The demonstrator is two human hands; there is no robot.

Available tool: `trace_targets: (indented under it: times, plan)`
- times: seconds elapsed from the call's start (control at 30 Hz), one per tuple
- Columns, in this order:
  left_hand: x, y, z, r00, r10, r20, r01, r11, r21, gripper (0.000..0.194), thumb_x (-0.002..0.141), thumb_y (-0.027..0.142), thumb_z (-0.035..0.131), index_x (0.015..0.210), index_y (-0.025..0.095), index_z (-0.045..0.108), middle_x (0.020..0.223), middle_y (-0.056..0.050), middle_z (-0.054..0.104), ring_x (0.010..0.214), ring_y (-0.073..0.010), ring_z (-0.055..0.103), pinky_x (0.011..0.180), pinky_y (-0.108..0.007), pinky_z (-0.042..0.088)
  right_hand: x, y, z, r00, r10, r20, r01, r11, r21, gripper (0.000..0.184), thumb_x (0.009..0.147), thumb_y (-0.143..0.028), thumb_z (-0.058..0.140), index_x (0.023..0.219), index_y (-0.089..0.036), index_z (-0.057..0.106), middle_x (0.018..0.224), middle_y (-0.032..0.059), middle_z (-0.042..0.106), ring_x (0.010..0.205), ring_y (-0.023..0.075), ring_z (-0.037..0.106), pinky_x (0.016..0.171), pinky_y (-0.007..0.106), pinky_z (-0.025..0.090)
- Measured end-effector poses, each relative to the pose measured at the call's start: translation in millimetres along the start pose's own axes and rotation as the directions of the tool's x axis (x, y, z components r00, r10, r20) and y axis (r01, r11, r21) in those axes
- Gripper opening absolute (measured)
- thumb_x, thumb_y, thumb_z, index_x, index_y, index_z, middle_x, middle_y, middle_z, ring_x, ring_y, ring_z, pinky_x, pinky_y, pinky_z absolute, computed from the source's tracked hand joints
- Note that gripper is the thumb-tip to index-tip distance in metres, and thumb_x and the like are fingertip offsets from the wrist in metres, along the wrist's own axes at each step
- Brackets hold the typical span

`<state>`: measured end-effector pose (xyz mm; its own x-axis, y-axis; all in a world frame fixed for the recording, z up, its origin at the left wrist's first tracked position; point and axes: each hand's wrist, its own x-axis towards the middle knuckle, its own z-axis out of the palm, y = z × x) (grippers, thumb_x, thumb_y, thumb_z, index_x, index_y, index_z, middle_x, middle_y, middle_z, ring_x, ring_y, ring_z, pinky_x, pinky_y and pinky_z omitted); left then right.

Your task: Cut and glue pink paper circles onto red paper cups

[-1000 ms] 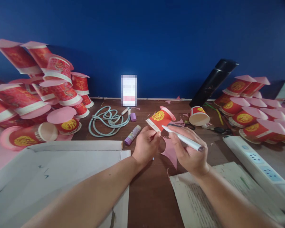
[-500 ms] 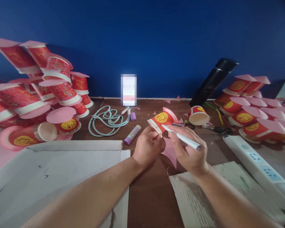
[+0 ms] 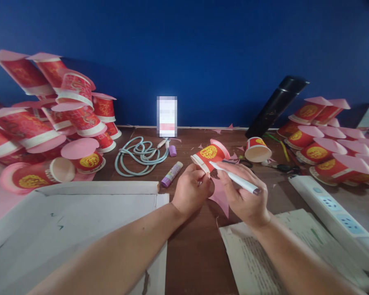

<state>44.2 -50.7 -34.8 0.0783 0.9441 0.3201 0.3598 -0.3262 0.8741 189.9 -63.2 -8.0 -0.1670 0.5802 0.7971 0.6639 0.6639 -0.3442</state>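
My left hand [image 3: 190, 190] is closed on the white rim of a red paper cup [image 3: 209, 154] with a gold emblem and a pink paper disc on its far end; the cup is held tilted above the brown table. My right hand [image 3: 244, 196] grips a white pen [image 3: 235, 178], its tip touching the cup's rim. A pink paper scrap [image 3: 220, 196] lies under and between both hands.
Piles of red cups with pink discs lie at the left [image 3: 49, 119] and right [image 3: 322, 139]. A lone cup [image 3: 257, 149], black flask [image 3: 276, 106], coiled cable [image 3: 141, 155], purple glue stick [image 3: 171, 174], scissors [image 3: 283, 167], power strip [image 3: 335, 213], cardboard sheet [image 3: 74, 221] and printed papers [image 3: 252, 254] surround the hands.
The cup has turned and shifted slightly to the right in my left hand; the pen tip stays at its rim. Everything else is still.
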Motion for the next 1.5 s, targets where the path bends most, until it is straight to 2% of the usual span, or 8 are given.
trace_targets:
  times: [0.17, 0.67, 1.5]
  plan:
    - [0.4, -1.0, 0.4, 1.000, 0.006, -0.030, -0.006, 1.000, -0.001, 0.035, 0.084, 0.019, 0.053, 0.049, 0.019, 0.045, 0.070, -0.001, 0.054, 0.072, -0.0129, 0.053, 0.067, -0.026, 0.041, -0.2, 0.8, 0.2, 1.000, 0.012, -0.006, -0.012, 1.000, -0.006, 0.025, 0.084, -0.013, 0.061, 0.108, -0.019, 0.067, 0.097, 0.0077, 0.074, 0.088, 0.0195, 0.068, 0.080, 0.035, 0.056]
    - [-0.3, -0.5, 0.3, 1.000, 0.020, -0.017, -0.020, 1.000, 0.022, 0.033, 0.084, 0.017, 0.053, 0.052, 0.019, 0.044, 0.074, -0.001, 0.053, 0.072, -0.0126, 0.053, 0.068, -0.025, 0.042, 0.1, 0.3, 0.6, 1.000, 0.010, -0.005, -0.009, 1.000, 0.018, 0.027, 0.083, -0.010, 0.062, 0.109, -0.017, 0.067, 0.097, 0.0086, 0.073, 0.089, 0.0192, 0.068, 0.082, 0.035, 0.055]
    - [-0.8, -2.4, 0.5, 0.996, 0.089, -0.025, -0.087, 0.994, 0.065, 0.030, 0.083, 0.015, 0.053, 0.054, 0.018, 0.050, 0.076, -0.003, 0.057, 0.076, -0.0129, 0.056, 0.071, -0.025, 0.045, -0.5, 0.2, 0.7, 1.000, -0.006, -0.016, 0.006, 1.000, 0.006, 0.025, 0.082, -0.009, 0.063, 0.105, -0.015, 0.068, 0.094, 0.0090, 0.073, 0.088, 0.0191, 0.068, 0.083, 0.033, 0.054]
